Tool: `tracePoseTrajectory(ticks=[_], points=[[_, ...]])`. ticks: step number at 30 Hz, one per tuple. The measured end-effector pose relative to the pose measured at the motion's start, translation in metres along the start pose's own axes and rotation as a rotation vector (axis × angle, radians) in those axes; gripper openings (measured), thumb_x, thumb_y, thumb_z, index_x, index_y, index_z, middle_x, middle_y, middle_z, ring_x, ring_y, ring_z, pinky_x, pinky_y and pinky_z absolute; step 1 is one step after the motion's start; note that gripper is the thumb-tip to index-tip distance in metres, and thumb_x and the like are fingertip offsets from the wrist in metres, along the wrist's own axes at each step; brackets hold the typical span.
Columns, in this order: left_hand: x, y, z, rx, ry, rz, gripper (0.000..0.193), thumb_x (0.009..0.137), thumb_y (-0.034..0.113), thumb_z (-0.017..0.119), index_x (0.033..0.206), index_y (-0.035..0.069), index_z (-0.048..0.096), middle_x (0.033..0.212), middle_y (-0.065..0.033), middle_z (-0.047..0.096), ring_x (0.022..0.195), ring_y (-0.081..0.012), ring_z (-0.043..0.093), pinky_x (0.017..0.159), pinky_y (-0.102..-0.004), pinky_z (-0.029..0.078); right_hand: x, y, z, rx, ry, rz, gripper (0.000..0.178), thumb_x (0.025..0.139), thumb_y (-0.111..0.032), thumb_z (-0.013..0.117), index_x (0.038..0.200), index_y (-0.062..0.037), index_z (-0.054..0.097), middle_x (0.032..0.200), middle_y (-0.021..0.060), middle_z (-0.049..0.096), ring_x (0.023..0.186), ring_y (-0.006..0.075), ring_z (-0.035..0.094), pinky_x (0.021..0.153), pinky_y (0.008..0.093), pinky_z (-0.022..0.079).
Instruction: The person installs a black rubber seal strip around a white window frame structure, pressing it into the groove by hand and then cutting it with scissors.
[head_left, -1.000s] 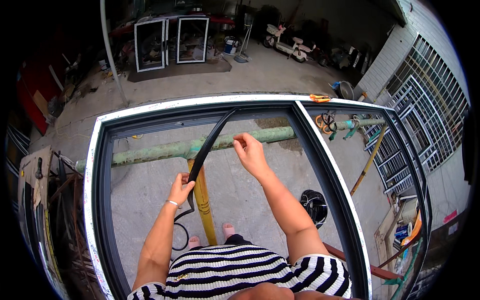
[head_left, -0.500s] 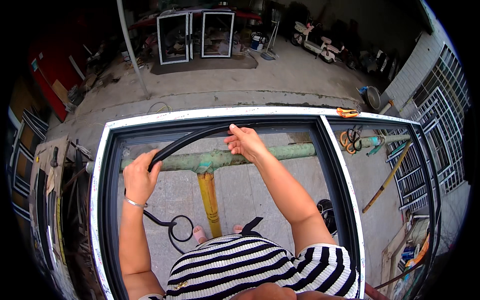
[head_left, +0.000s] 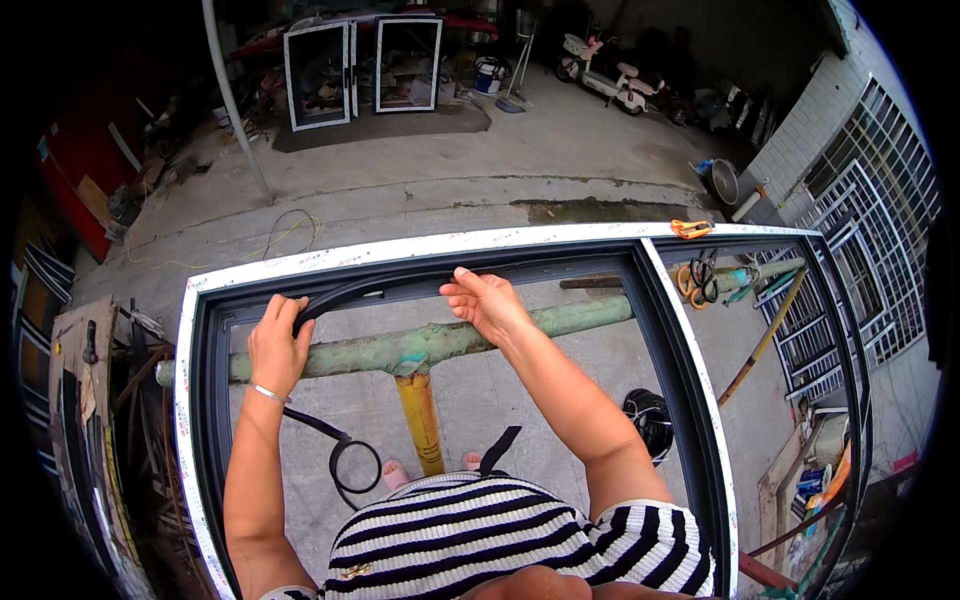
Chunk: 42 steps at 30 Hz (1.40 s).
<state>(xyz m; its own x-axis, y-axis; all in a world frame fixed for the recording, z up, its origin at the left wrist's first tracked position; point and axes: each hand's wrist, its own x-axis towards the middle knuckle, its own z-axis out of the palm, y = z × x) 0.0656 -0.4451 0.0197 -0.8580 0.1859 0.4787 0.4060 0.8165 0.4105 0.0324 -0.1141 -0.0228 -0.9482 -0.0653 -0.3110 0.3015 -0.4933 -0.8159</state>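
A large dark window frame with white film on its outer faces lies in front of me. Along the inside of its far bar runs a black rubber seal strip, slightly bowed between my hands. My left hand, with a bracelet at the wrist, is closed around the strip near the far left corner. Farther right, my right hand has its fingers curled, thumb and fingertips pinching the strip against the bar. A loose length of strip hangs below my left wrist and loops near the floor.
Under the frame stands a green pipe support on a yellow post. Orange-handled scissors hang at the pipe's right; an orange cutter rests on the far bar. A black coil sits on the floor. Metal grilles lean right.
The strip's bow has flattened toward the far bar. My left hand has moved slightly left and remains on it; my right hand is slightly lower in view. The whole view has shifted a little.
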Motion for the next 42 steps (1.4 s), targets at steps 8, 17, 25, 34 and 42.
tracePoseTrajectory(ticks=[8, 17, 25, 34, 42], points=[[0.001, -0.003, -0.003, 0.014, 0.057, 0.072, 0.028, 0.079, 0.004, 0.074, 0.106, 0.003, 0.065, 0.095, -0.0114, 0.058, 0.079, -0.0357, 0.063, 0.067, -0.043, 0.05, -0.002, 0.003, 0.004, 0.027, -0.001, -0.024, 0.024, 0.098, -0.025, 0.068, 0.094, -0.0014, 0.062, 0.09, 0.0133, 0.072, 0.067, 0.0128, 0.067, 0.058, 0.0253, 0.058], [-0.001, 0.002, -0.015, -0.035, -0.094, -0.017, 0.027, 0.077, 0.006, 0.076, 0.103, 0.003, 0.067, 0.091, -0.0132, 0.058, 0.078, -0.0376, 0.063, 0.067, -0.0438, 0.05, -0.003, -0.004, 0.004, -0.027, 0.029, 0.036, 0.026, 0.096, -0.027, 0.071, 0.094, -0.0015, 0.066, 0.084, 0.0114, 0.072, 0.064, 0.0132, 0.068, 0.054, 0.024, 0.056], [-0.005, 0.01, -0.025, -0.133, -0.173, -0.042, 0.027, 0.074, 0.001, 0.077, 0.098, -0.001, 0.065, 0.087, -0.0171, 0.056, 0.08, -0.0394, 0.06, 0.069, -0.0418, 0.049, -0.007, -0.01, 0.003, -0.007, -0.003, 0.103, 0.023, 0.098, -0.023, 0.068, 0.098, 0.0007, 0.066, 0.088, 0.0142, 0.074, 0.066, 0.0152, 0.071, 0.054, 0.0242, 0.058], [-0.026, 0.02, -0.022, -0.173, -0.213, -0.078, 0.026, 0.073, 0.0, 0.076, 0.096, 0.0, 0.066, 0.086, -0.0161, 0.056, 0.075, -0.0389, 0.061, 0.065, -0.0422, 0.049, -0.014, -0.014, -0.001, -0.005, -0.062, 0.168, 0.026, 0.1, -0.017, 0.064, 0.101, 0.0088, 0.063, 0.103, 0.0202, 0.072, 0.068, 0.0163, 0.072, 0.059, 0.0254, 0.062], [-0.028, 0.016, -0.01, -0.056, -0.122, -0.07, 0.024, 0.073, -0.002, 0.076, 0.095, 0.001, 0.066, 0.082, -0.014, 0.051, 0.071, -0.0352, 0.061, 0.062, -0.0419, 0.048, -0.015, -0.019, 0.0, 0.006, -0.04, 0.19, 0.023, 0.099, -0.018, 0.065, 0.099, 0.0051, 0.067, 0.096, 0.0149, 0.073, 0.065, 0.0129, 0.071, 0.058, 0.0233, 0.061]])
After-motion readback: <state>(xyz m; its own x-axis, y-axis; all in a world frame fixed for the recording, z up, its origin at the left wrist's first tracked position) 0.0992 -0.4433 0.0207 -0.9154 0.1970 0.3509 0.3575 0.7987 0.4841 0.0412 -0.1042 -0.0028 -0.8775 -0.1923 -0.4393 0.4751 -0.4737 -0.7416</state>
